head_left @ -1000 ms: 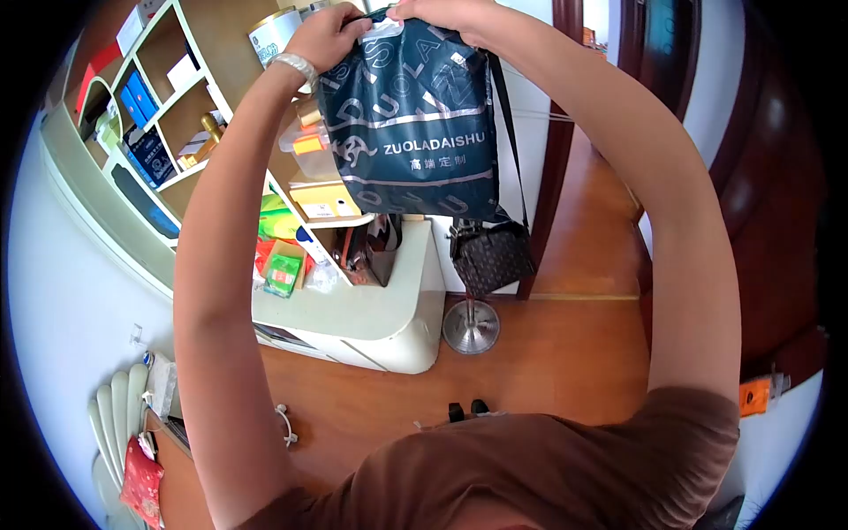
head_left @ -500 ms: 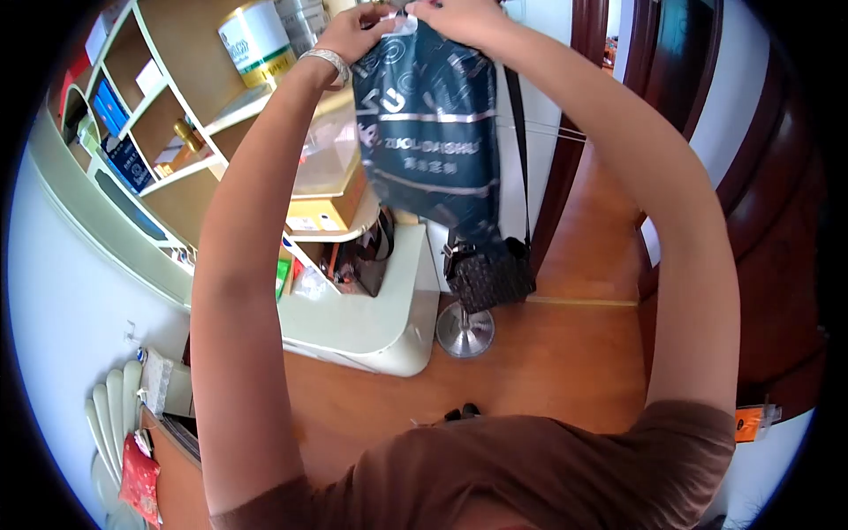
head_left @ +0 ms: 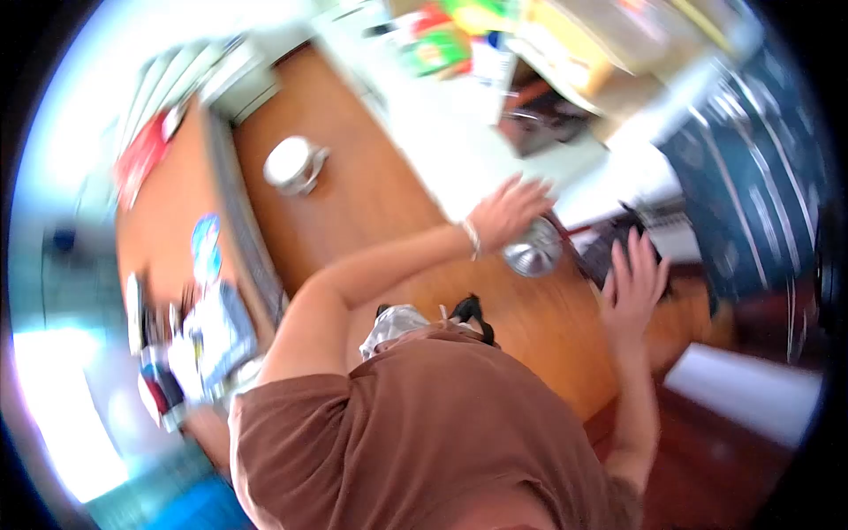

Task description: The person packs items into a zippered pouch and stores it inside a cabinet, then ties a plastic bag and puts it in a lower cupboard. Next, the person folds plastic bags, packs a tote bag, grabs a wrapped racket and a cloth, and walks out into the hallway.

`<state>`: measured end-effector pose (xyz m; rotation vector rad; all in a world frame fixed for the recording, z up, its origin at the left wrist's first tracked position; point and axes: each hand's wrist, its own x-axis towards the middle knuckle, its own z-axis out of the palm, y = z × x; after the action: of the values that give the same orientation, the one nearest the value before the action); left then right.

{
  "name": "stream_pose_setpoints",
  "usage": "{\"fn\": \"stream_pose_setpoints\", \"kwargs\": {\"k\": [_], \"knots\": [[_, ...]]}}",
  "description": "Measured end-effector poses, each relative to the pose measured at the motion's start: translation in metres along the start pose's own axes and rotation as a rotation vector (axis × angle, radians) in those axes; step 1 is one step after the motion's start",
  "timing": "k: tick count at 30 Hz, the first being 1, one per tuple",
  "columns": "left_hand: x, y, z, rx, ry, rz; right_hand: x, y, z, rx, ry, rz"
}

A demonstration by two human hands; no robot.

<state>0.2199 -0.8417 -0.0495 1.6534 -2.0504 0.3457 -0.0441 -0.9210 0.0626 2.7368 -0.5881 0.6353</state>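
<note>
Both hands are off the dark teal bag, which hangs at the right of the blurred view with its printing smeared. My left hand, a pale bracelet at its wrist, is raised with fingers apart and nothing in it, beside the round metal stand base. My right hand is spread and holds nothing; it is nearest to the black bag, which it partly covers.
A white cabinet bears green and red packets and a dark bag. A round white object stands on the wooden floor. At left, a wooden table holds several items.
Both hands have let go of the teal bag and come down, fingers spread. The view has swung left and tilted, bringing the table and round white object into sight.
</note>
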Motion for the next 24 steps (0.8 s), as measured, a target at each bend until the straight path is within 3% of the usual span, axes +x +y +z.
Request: {"fn": "stream_pose_setpoints", "kwargs": {"k": [1, 2, 3, 4, 5, 7, 8, 10, 13, 15, 17, 19, 21, 24], "knots": [[-0.076, 0.005, 0.021, 0.145, -0.076, -0.158, -0.028, -0.017, 0.040, 0.139, -0.057, -0.012], [-0.148, 0.014, 0.024, 0.097, -0.322, -0.425, -0.071, -0.030, 0.086, 0.196, -0.138, -0.084], [-0.217, 0.030, 0.017, -0.019, -0.364, -0.676, -0.086, -0.058, 0.095, 0.390, -0.377, -0.033], [-0.279, 0.049, -0.004, -0.173, -0.738, -0.927, -0.106, -0.072, 0.108, 0.514, -0.517, -0.084], [-0.314, 0.070, -0.049, -0.237, -0.846, -1.204, -0.123, -0.093, 0.121, 0.594, -0.577, -0.095], [-0.415, 0.118, -0.089, -0.200, -1.107, -1.412, -0.132, -0.120, 0.149, 0.688, -0.653, -0.146], [-0.441, 0.139, -0.116, -0.202, -1.258, -1.377, -0.127, -0.126, 0.165, 0.794, -0.750, -0.223], [-0.462, 0.167, -0.153, -0.296, -1.313, -1.558, -0.095, -0.136, 0.188, 0.854, -0.871, -0.345], [-0.509, 0.193, -0.147, -0.209, -1.099, -1.571, -0.004, -0.172, 0.204, 0.764, -0.773, -0.472], [-0.518, 0.212, -0.136, -0.151, -0.974, -1.535, 0.049, -0.212, 0.202, 0.732, -0.701, -0.437], [-0.538, 0.241, -0.120, -0.242, 0.113, -1.950, 0.083, -0.272, 0.203, 0.908, -0.643, -0.405], [-0.540, 0.262, -0.147, -0.619, 0.016, -2.173, 0.099, -0.350, 0.196, 1.073, -0.725, -0.352], [-0.584, 0.308, -0.145, -0.596, -0.176, -1.977, 0.089, -0.429, 0.196, 1.327, -0.856, -0.260], [-0.675, 0.381, -0.147, -0.545, -0.250, -2.008, 0.038, -0.546, 0.163, 1.545, -1.200, -0.140]]}}
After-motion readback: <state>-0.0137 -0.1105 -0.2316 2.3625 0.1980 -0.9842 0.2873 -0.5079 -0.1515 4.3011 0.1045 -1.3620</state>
